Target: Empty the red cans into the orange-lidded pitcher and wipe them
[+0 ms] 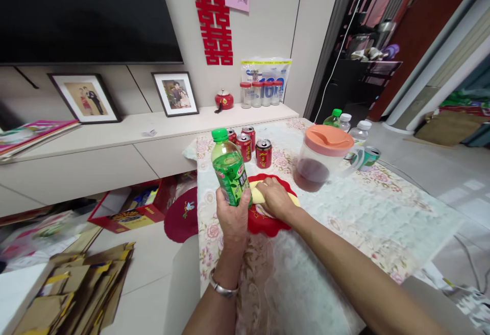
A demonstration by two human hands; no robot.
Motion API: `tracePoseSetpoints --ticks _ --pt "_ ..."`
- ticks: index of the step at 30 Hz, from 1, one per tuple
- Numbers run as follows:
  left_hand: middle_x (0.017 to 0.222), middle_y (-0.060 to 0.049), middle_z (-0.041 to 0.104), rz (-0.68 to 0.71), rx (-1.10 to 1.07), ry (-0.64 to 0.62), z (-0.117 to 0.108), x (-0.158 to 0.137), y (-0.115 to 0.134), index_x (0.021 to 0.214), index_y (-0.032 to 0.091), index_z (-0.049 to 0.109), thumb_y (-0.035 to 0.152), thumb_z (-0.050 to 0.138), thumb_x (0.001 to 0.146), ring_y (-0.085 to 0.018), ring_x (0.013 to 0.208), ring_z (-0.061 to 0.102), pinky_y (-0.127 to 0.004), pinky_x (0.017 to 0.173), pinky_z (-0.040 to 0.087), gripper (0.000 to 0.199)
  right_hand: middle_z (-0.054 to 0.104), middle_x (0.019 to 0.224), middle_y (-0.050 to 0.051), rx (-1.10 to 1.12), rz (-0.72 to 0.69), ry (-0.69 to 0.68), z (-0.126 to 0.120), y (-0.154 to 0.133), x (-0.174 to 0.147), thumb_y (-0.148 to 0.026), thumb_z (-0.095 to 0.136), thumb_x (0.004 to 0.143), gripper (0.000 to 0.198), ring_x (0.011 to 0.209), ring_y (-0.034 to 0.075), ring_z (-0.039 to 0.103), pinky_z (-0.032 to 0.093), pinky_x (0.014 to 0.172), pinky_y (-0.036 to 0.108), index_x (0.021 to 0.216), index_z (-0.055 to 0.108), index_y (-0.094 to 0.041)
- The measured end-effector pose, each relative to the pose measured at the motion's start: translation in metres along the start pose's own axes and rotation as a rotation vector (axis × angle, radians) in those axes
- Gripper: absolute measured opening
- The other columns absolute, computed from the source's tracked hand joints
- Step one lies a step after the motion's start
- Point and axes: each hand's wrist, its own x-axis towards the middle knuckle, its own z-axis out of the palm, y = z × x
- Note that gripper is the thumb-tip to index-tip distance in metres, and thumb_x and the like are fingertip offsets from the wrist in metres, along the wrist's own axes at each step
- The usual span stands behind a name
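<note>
My left hand (pixel 233 217) is wrapped around a green-labelled drink bottle (pixel 228 171) with a green cap. The bottle is upright, tilted a little to the left, with pale liquid inside. Beside it, my right hand (pixel 276 197) is closed on a soft yellow cloth (pixel 258 192), its fingertips partly hidden. That cloth lies over a red scalloped plate (pixel 268 226) on the table. Right behind the plate stand a dark red drink can (pixel 264 154) and several red cans (pixel 244 147), partly covered by the bottle.
A clear pitcher (pixel 312 169) with an orange lid and dark liquid stands to the right. Behind it are several bottles (pixel 359 132) and a green can (pixel 369 157). A flowered cloth covers the table (pixel 367 207). Left of the table are a maroon stool (pixel 181 217) and flattened cardboard (pixel 88 284).
</note>
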Motion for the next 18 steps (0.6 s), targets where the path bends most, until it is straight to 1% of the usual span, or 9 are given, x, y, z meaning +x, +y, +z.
tracePoseSetpoints --ticks 2,5,7,9,11,13,14,16,18 --pt "0.085 -0.002 0.075 -0.001 -0.013 -0.005 -0.001 0.000 0.000 0.095 0.025 0.060 0.052 0.078 0.071 -0.024 0.079 0.072 -0.036 0.076 0.059 0.040 0.071 0.134 0.009 0.151 0.044 0.069 -0.009 0.004 0.009 -0.039 0.075 0.101 0.032 0.121 0.028 0.069 0.057 0.105 0.054 0.124 0.072 -0.019" --pt "0.084 0.000 0.074 0.002 -0.031 -0.003 -0.003 0.002 0.000 0.094 0.025 0.060 0.052 0.080 0.071 -0.022 0.078 0.071 -0.035 0.076 0.058 0.041 0.075 0.126 0.009 0.455 0.118 0.237 -0.029 0.010 0.013 -0.041 0.072 0.102 0.035 0.108 0.024 0.074 0.062 0.094 0.046 0.128 0.069 -0.018" --pt "0.083 0.001 0.073 0.004 -0.047 -0.010 -0.003 0.002 0.000 0.093 0.025 0.059 0.052 0.080 0.071 -0.022 0.077 0.070 -0.034 0.075 0.058 0.041 0.078 0.120 0.008 0.667 0.155 0.340 -0.041 0.011 0.006 -0.045 0.068 0.100 0.042 0.098 0.024 0.077 0.064 0.086 0.041 0.133 0.064 -0.019" --pt "0.082 0.001 0.073 0.007 -0.071 -0.036 -0.002 0.000 0.002 0.095 0.025 0.059 0.051 0.080 0.071 -0.022 0.076 0.071 -0.034 0.074 0.059 0.041 0.081 0.108 0.006 0.846 0.182 0.392 -0.046 0.009 -0.008 -0.052 0.068 0.093 0.050 0.087 0.025 0.078 0.064 0.077 0.039 0.131 0.062 -0.020" --pt "0.084 0.000 0.075 0.013 -0.095 -0.074 -0.001 -0.006 0.007 0.098 0.024 0.061 0.050 0.080 0.071 -0.023 0.077 0.073 -0.034 0.074 0.060 0.043 0.082 0.098 0.005 0.981 0.196 0.408 -0.041 0.002 -0.024 -0.058 0.074 0.082 0.055 0.080 0.027 0.078 0.064 0.073 0.040 0.122 0.064 -0.020" --pt "0.087 -0.001 0.076 0.025 -0.130 -0.130 0.002 -0.015 0.012 0.102 0.023 0.061 0.048 0.081 0.072 -0.023 0.079 0.075 -0.034 0.074 0.061 0.044 0.082 0.095 0.006 1.072 0.197 0.417 -0.029 -0.008 -0.039 -0.061 0.077 0.076 0.056 0.081 0.028 0.079 0.064 0.074 0.040 0.114 0.066 -0.022" --pt "0.089 -0.002 0.077 0.030 -0.157 -0.165 0.004 -0.022 0.015 0.104 0.023 0.061 0.047 0.082 0.073 -0.023 0.079 0.075 -0.034 0.074 0.062 0.044 0.082 0.094 0.006 1.102 0.196 0.416 -0.021 -0.014 -0.046 -0.063 0.076 0.076 0.055 0.082 0.029 0.079 0.064 0.074 0.041 0.111 0.067 -0.022" --pt "0.093 -0.003 0.078 0.030 -0.227 -0.235 0.007 -0.035 0.017 0.110 0.022 0.061 0.045 0.082 0.074 -0.024 0.081 0.077 -0.035 0.076 0.062 0.047 0.082 0.089 0.008 1.128 0.197 0.404 -0.009 -0.024 -0.058 -0.070 0.067 0.082 0.053 0.085 0.031 0.079 0.065 0.074 0.043 0.106 0.071 -0.022" --pt "0.103 -0.007 0.079 0.004 -0.260 -0.230 0.012 -0.049 0.017 0.121 0.022 0.060 0.048 0.080 0.077 -0.027 0.090 0.078 -0.039 0.082 0.063 0.054 0.080 0.082 0.010 1.114 0.194 0.399 -0.002 -0.031 -0.071 -0.076 0.058 0.085 0.058 0.089 0.034 0.080 0.066 0.074 0.046 0.097 0.075 -0.022"
